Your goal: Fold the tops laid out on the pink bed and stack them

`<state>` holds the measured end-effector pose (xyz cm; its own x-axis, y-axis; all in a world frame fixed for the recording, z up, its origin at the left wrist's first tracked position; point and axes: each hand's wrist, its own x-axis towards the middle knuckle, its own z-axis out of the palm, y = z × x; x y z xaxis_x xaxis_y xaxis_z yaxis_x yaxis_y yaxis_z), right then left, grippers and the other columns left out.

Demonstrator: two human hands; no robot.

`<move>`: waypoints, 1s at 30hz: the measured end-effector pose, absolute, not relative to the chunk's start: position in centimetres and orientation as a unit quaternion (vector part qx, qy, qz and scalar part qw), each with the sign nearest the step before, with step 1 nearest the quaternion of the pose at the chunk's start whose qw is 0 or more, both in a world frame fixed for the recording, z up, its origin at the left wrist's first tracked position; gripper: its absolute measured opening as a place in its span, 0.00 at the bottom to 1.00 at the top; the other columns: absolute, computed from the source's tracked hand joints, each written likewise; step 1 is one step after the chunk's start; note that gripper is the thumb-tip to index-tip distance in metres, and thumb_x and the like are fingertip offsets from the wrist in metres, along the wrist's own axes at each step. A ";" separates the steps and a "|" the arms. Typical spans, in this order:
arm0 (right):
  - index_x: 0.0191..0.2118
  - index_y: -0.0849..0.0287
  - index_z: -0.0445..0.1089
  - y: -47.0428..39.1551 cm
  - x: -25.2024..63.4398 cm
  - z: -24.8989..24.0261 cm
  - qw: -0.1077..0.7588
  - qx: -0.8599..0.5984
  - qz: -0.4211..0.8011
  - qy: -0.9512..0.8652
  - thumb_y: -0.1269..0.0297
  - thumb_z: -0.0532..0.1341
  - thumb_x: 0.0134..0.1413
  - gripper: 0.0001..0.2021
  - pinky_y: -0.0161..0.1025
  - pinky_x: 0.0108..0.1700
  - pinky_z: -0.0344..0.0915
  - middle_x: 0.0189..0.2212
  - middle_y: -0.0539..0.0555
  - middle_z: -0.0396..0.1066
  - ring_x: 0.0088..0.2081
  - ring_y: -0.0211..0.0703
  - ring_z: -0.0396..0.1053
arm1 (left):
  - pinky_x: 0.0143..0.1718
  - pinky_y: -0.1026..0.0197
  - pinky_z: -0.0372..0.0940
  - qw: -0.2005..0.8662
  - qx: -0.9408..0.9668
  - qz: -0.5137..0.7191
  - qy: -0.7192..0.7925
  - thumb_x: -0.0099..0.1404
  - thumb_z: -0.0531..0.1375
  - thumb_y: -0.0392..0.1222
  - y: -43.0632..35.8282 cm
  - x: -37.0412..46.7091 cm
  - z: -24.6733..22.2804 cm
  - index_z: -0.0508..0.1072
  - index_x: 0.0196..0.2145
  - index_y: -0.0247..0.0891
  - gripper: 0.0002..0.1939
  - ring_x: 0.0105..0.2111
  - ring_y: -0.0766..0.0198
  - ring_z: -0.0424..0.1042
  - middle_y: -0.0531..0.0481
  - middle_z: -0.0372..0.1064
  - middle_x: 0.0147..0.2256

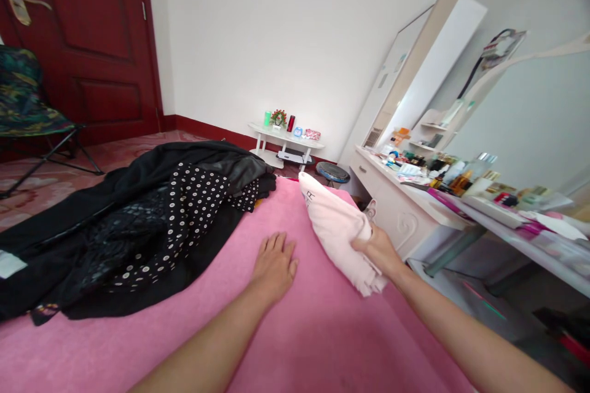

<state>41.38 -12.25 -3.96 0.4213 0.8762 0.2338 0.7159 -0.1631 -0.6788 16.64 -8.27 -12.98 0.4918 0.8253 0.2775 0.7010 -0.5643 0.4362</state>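
One pale cloth (329, 227), pink bedding (304, 344)
We've got the right hand (372, 249) pinching it, left hand (275, 266) flat, fingers kinda spread.

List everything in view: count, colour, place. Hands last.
Light cloth: 1, pale pink, centre right
Pink surface: 1, pink, foreground
Clothing pile: 1, mostly black, left
Door: 1, dark red, upper left
Folding chair: 1, dark patterned, left edge
Side table: 1, white, far centre
Small items: 5+, mixed, on side table
Round stool: 1, dark, beside side table
Tall cabinet: 1, white, right rear
Dressing table: 1, white, right
Bottles: many, mixed, on dressing table
Mirror: 1, pale, right edge
Left hand: 1, bare, flat on pink surface
Right hand: 1, bare, gripping light cloth
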 end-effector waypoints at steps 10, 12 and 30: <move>0.48 0.57 0.67 -0.5 48.9 -0.8 0.122 -0.785 -0.177 -0.581 0.55 0.61 0.43 0.24 0.42 0.39 0.62 0.39 0.57 0.73 0.41 0.54 0.70 | 0.63 0.46 0.42 0.121 0.849 0.219 0.465 0.66 0.49 0.48 -8.0 16.7 -13.2 0.64 0.58 0.41 0.24 0.61 0.50 0.50 0.43 0.53 0.61; 0.51 0.57 0.65 0.8 50.0 -0.6 0.120 -0.767 -0.188 -0.602 0.56 0.61 0.44 0.25 0.43 0.42 0.62 0.43 0.57 0.72 0.44 0.54 0.69 | 0.63 0.46 0.42 0.120 0.850 0.215 0.466 0.66 0.49 0.48 -8.0 16.7 -13.2 0.64 0.58 0.41 0.24 0.61 0.50 0.50 0.43 0.53 0.61; 0.59 0.46 0.59 3.4 47.4 -11.7 0.003 -0.831 -0.165 -0.531 0.72 0.41 0.63 0.24 0.70 0.55 0.43 0.65 0.56 0.43 0.64 0.60 0.37 | 0.63 0.46 0.43 0.117 0.848 0.217 0.469 0.66 0.49 0.48 -7.9 16.8 -13.2 0.64 0.58 0.41 0.24 0.61 0.51 0.50 0.42 0.53 0.61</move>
